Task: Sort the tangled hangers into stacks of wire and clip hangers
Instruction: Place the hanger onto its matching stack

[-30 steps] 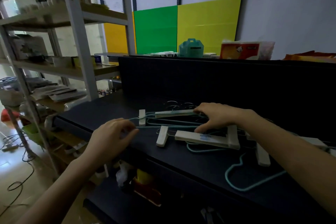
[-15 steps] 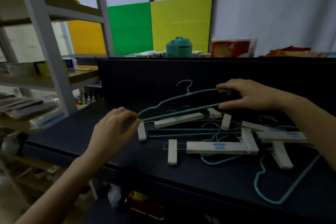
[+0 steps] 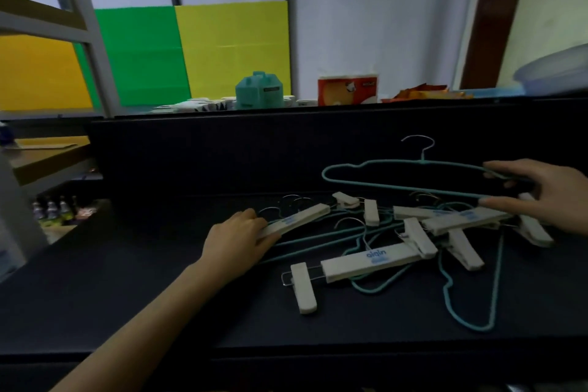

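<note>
A tangle of teal wire hangers and white clip hangers lies on the dark table (image 3: 127,312). My right hand (image 3: 541,194) grips one teal wire hanger (image 3: 381,181) by its right end and holds it above the pile, hook upward. My left hand (image 3: 238,239) rests on the left end of a white clip hanger (image 3: 299,219) and presses it down. Another white clip hanger (image 3: 366,261) with blue print lies at the front of the pile. A teal wire hanger (image 3: 467,305) lies flat at the right.
A dark back panel (image 3: 222,153) rises behind the table. Above it sit a teal container (image 3: 259,91), a red-and-white box (image 3: 346,89) and coloured boards. A metal shelf rack (image 3: 86,25) stands at the left.
My right hand has lifted the teal wire hanger farther right and clear of the pile. My left hand has moved forward onto the clip hanger's end. The view has swung right.
</note>
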`<control>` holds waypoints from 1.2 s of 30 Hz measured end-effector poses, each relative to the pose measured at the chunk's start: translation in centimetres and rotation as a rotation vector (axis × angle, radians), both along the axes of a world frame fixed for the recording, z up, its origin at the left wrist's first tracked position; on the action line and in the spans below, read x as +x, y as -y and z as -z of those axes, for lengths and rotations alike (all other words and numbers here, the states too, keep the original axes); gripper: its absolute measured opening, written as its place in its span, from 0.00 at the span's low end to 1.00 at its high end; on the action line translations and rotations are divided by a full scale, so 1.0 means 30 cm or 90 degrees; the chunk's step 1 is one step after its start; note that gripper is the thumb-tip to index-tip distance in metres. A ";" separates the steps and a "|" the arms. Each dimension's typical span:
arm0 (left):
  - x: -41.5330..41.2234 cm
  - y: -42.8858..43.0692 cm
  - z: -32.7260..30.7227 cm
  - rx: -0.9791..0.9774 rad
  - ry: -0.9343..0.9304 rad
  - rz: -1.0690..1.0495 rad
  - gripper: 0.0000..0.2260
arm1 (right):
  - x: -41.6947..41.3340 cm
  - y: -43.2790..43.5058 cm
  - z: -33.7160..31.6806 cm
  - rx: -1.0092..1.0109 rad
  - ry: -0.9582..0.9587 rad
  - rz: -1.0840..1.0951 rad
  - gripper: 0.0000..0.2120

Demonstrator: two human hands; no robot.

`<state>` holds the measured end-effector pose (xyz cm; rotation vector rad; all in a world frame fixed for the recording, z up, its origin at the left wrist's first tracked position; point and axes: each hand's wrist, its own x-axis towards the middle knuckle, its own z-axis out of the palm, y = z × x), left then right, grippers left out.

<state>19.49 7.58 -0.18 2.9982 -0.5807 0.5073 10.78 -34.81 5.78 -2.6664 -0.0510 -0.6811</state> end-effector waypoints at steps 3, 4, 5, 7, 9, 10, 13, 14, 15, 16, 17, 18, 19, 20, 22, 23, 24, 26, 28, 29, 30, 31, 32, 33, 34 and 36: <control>0.010 -0.003 0.010 0.025 0.016 0.002 0.20 | -0.062 0.013 0.018 -0.010 0.019 0.031 0.35; 0.013 -0.002 0.010 0.031 0.014 0.005 0.20 | -0.078 0.012 0.021 -0.010 0.019 0.042 0.35; 0.016 -0.003 0.009 0.033 0.011 0.008 0.20 | -0.090 0.011 0.023 -0.010 0.020 0.051 0.35; 0.020 -0.010 0.004 0.028 0.008 0.014 0.20 | -0.114 0.006 0.024 -0.008 0.028 0.063 0.35; 0.020 -0.026 -0.008 0.010 0.021 0.012 0.19 | -0.141 -0.006 0.025 0.013 0.037 0.070 0.35; 0.019 -0.036 -0.016 -0.002 0.037 0.011 0.19 | -0.153 -0.013 0.025 0.021 0.043 0.074 0.35; 0.016 -0.061 -0.047 -0.053 0.102 0.036 0.19 | -0.180 -0.033 0.021 0.022 0.064 0.096 0.36; 0.015 -0.065 -0.062 -0.071 0.120 0.049 0.20 | -0.190 -0.039 0.016 0.023 0.074 0.100 0.35; 0.013 -0.066 -0.077 -0.082 0.135 0.065 0.20 | -0.202 -0.043 0.010 0.026 0.082 0.101 0.35; 0.010 -0.062 -0.093 -0.088 0.143 0.083 0.20 | -0.217 -0.047 0.004 0.034 0.088 0.096 0.34; 0.005 -0.055 -0.108 -0.092 0.147 0.102 0.20 | -0.235 -0.049 -0.003 0.051 0.093 0.090 0.32; -0.001 -0.038 -0.125 -0.092 0.148 0.121 0.20 | -0.260 -0.048 -0.011 0.072 0.097 0.087 0.29; -0.009 -0.021 -0.140 -0.090 0.148 0.136 0.20 | -0.283 -0.045 -0.018 0.092 0.099 0.085 0.26; -0.018 -0.001 -0.153 -0.086 0.149 0.151 0.20 | -0.304 -0.033 -0.024 0.109 0.098 0.091 0.24; -0.042 0.058 -0.177 -0.074 0.149 0.183 0.20 | -0.354 0.005 -0.036 0.124 0.094 0.114 0.22; -0.056 0.093 -0.186 -0.069 0.148 0.200 0.20 | -0.381 0.029 -0.039 0.124 0.092 0.125 0.21; -0.068 0.131 -0.193 -0.066 0.149 0.215 0.20 | -0.411 0.055 -0.042 0.125 0.093 0.137 0.21; -0.093 0.218 -0.203 -0.059 0.153 0.240 0.21 | -0.478 0.117 -0.046 0.120 0.099 0.160 0.23; -0.117 0.318 -0.207 -0.055 0.156 0.266 0.21 | -0.550 0.176 -0.050 0.108 0.105 0.183 0.24; -0.130 0.373 -0.208 -0.052 0.158 0.281 0.21 | -0.590 0.211 -0.051 0.095 0.117 0.199 0.25; -0.144 0.431 -0.209 -0.049 0.160 0.295 0.21 | -0.631 0.250 -0.052 0.073 0.128 0.223 0.27; -0.159 0.490 -0.210 -0.048 0.164 0.310 0.22 | -0.673 0.291 -0.053 0.049 0.133 0.255 0.29; -0.175 0.550 -0.210 -0.047 0.166 0.324 0.22 | -0.715 0.334 -0.054 0.030 0.132 0.284 0.32; -0.192 0.611 -0.209 -0.049 0.167 0.337 0.22 | -0.757 0.378 -0.055 0.016 0.130 0.305 0.34; -0.212 0.671 -0.208 -0.054 0.166 0.349 0.22 | -0.801 0.423 -0.056 0.005 0.130 0.318 0.35; -0.252 0.787 -0.201 -0.064 0.167 0.365 0.21 | -0.880 0.515 -0.057 -0.006 0.134 0.336 0.37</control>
